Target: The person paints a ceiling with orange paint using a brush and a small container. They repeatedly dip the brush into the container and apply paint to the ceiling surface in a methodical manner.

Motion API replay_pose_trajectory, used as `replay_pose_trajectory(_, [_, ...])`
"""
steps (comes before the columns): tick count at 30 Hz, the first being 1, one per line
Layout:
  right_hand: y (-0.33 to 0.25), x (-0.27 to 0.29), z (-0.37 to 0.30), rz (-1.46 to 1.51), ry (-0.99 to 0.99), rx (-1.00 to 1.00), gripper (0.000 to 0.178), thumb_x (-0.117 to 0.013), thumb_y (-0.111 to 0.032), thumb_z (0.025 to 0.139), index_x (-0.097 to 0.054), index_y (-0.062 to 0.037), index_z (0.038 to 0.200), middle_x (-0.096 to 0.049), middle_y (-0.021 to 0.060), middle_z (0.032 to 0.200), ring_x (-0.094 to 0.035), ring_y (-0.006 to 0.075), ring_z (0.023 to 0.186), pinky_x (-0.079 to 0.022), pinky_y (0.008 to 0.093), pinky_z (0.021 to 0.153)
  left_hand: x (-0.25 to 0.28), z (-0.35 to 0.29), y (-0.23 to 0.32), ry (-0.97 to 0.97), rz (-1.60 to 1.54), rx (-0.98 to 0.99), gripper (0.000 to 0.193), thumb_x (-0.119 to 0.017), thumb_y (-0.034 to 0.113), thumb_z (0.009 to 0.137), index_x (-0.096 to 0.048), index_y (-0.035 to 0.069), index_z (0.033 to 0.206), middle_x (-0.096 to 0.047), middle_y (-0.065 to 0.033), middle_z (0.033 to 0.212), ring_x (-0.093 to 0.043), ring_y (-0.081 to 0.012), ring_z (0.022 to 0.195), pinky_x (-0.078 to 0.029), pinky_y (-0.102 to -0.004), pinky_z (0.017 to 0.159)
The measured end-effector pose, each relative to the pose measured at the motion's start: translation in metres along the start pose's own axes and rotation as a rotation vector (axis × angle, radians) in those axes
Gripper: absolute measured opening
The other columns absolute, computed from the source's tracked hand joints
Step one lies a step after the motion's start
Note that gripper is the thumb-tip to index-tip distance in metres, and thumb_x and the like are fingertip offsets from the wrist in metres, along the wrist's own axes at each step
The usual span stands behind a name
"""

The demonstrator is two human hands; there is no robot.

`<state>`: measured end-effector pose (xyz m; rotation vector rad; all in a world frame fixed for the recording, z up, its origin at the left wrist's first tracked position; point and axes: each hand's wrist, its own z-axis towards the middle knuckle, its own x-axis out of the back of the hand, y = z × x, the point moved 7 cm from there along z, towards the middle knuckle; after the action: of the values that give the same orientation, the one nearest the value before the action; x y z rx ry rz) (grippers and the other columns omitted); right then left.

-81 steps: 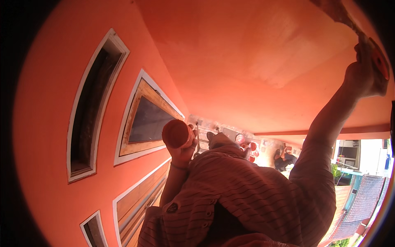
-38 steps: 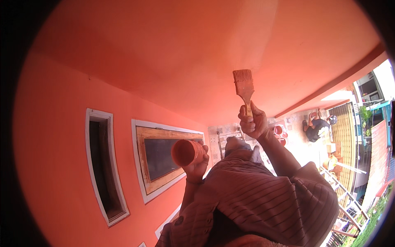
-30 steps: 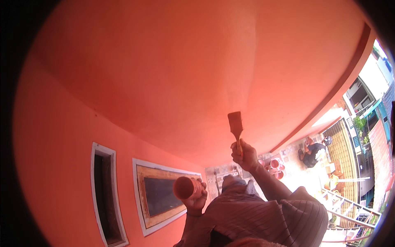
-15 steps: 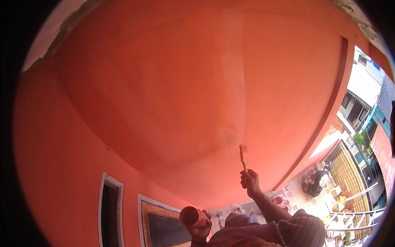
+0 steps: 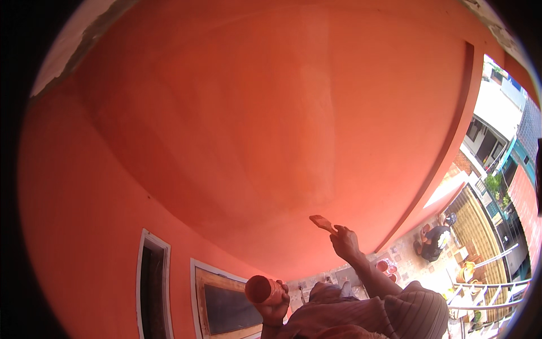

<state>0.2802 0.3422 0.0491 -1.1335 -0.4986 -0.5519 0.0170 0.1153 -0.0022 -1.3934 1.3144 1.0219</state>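
Note:
My right hand (image 5: 345,243) is closed round the handle of a paintbrush (image 5: 322,222), whose head points up and to the left. Behind the brush rises a large orange wall (image 5: 248,130), with a paler vertical band right of its middle; I cannot tell if the bristles touch it. Lower down and to the left, my left hand (image 5: 276,308) wraps round an orange-smeared cup-shaped container (image 5: 261,290). Its round mouth faces me, dark inside, and how much paint it holds is hidden.
A narrow window (image 5: 151,282) and a wood-framed window (image 5: 231,305) stand at lower left. On the tiled floor below are orange-stained buckets (image 5: 383,266). A person in dark clothes (image 5: 436,243) crouches near a bamboo fence (image 5: 483,220); a metal ladder (image 5: 491,296) is at lower right.
My right hand has drawn the paintbrush down, and its head has swung from upright to the left. The left hand with the container has hardly moved.

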Motion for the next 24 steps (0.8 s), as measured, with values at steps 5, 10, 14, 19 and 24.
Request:
replay_pose_trajectory(5, [0.002, -0.009, -0.009, 0.397, -0.383, -0.220, 0.036, -0.069, -0.022, 0.099, -0.068, 0.0070, 0.119, -0.070, 0.0175, 0.091, -0.075, 0.0290, 0.077, -0.063, 0.0410, 0.070, -0.001, -0.003, -0.002, -0.002, 0.004, 0.016, 0.063, -0.075, 0.056, 0.090, -0.064, 0.011, 0.133, -0.062, -0.0185, 0.133, -0.061, -0.0400, 0.121, -0.061, -0.0499, 0.092])
replay_pose_trajectory(10, [-0.003, -0.005, -0.021, 1.053, -0.453, -0.594, 0.038, -0.063, -0.028, 0.107, -0.067, 0.0083, 0.118, -0.067, 0.0111, 0.091, -0.072, 0.0206, 0.082, -0.064, 0.0351, 0.067, -0.004, -0.004, -0.006, 0.004, 0.000, 0.002, 0.063, -0.073, 0.056, 0.090, -0.065, 0.010, 0.132, -0.064, -0.0186, 0.132, -0.061, -0.0399, 0.120, -0.062, -0.0493, 0.090])
replay_pose_trajectory(14, [-0.011, -0.001, -0.020, 1.085, -0.480, -0.555, 0.033, -0.062, -0.022, 0.105, -0.066, 0.0091, 0.117, -0.067, 0.0119, 0.096, -0.072, 0.0206, 0.087, -0.066, 0.0364, 0.070, -0.004, -0.003, -0.007, 0.002, 0.021, 0.011, 0.063, -0.073, 0.057, 0.090, -0.065, 0.010, 0.131, -0.064, -0.0181, 0.131, -0.061, -0.0396, 0.120, -0.062, -0.0490, 0.089])
replay_pose_trajectory(19, [-0.014, -0.008, -0.019, 0.936, -0.517, -0.399, 0.029, -0.062, -0.014, 0.101, -0.065, 0.0090, 0.118, -0.069, 0.0155, 0.093, -0.075, 0.0245, 0.082, -0.068, 0.0393, 0.072, 0.000, -0.002, -0.004, 0.006, 0.001, 0.017, 0.065, -0.076, 0.058, 0.088, -0.063, 0.013, 0.134, -0.062, -0.0189, 0.132, -0.060, -0.0423, 0.121, -0.061, -0.0518, 0.090])
replay_pose_trajectory(24, [-0.012, -0.010, -0.020, 1.068, -0.490, -0.461, 0.026, -0.066, -0.012, 0.099, -0.064, 0.0072, 0.117, -0.071, 0.0176, 0.093, -0.076, 0.0253, 0.078, -0.068, 0.0384, 0.069, 0.001, -0.002, -0.004, 0.021, 0.020, 0.011, 0.060, -0.076, 0.057, 0.089, -0.067, 0.013, 0.129, -0.064, -0.0185, 0.129, -0.061, -0.0427, 0.120, -0.061, -0.0512, 0.089])
